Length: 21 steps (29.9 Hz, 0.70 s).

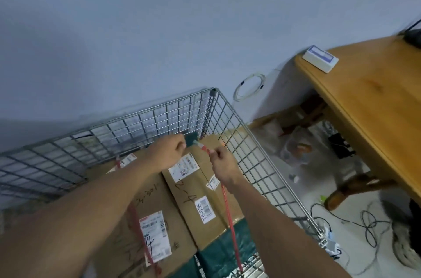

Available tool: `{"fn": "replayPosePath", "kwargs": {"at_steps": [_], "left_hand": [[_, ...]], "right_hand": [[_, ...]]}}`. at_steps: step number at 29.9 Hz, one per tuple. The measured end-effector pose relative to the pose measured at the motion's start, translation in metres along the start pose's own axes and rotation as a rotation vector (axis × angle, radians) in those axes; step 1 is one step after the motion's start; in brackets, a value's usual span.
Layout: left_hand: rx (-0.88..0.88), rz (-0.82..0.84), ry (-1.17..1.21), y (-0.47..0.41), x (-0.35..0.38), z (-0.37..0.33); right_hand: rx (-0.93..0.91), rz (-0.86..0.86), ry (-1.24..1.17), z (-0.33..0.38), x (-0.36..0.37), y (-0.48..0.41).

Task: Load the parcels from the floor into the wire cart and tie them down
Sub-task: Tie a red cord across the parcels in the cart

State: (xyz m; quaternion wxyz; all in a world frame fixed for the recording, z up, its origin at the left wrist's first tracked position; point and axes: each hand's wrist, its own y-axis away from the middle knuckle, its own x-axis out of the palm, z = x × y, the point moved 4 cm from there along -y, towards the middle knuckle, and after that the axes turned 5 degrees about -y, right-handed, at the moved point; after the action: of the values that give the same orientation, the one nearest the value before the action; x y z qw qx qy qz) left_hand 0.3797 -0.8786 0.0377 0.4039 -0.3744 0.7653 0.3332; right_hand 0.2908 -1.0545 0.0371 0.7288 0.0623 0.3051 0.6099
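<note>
**Red strap held at far corner of loaded cart**

A red strap (230, 220) is pinched between the thumb and fingertips of the right hand (224, 169), just short of the strap's pale end at the far corner of the wire cart (213, 93). The left hand (168, 151) is curled into a fist just beside it, close to the far mesh wall; whether anything is gripped inside it cannot be told. The strap is stretched from that corner back across the load toward the near edge. Two cardboard parcels (193, 189) are seen lying side by side inside the cart, white labels facing up, with a green bag (225, 248) showing at the near edge of the right one. A second red strap (149, 255) is laid over the left parcel. To the right of the cart, a white box (320, 59) is carried on a wooden tabletop (376, 100). A coiled white cable (249, 86) is hung on the wall, and black cables (369, 225) are strewn over the floor (303, 195).
</note>
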Motion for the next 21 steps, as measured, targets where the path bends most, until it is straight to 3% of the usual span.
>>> {"fn": "replayPosePath", "kwargs": {"at_steps": [3, 9, 18, 21], "left_hand": [[-0.107, 0.055, -0.033, -0.008, 0.012, 0.018], [-0.288, 0.209, -0.164, -0.038, 0.042, 0.044], [-0.458, 0.263, 0.009, -0.076, 0.093, 0.075], [-0.543, 0.206, 0.228, -0.087, 0.107, 0.084]], "right_hand": [[-0.009, 0.001, 0.020, -0.001, 0.001, -0.034], [0.132, 0.185, 0.012, -0.010, 0.022, -0.106], [0.230, 0.246, -0.078, -0.037, 0.065, -0.161], [0.206, 0.283, -0.067, -0.047, 0.076, -0.174]]}}
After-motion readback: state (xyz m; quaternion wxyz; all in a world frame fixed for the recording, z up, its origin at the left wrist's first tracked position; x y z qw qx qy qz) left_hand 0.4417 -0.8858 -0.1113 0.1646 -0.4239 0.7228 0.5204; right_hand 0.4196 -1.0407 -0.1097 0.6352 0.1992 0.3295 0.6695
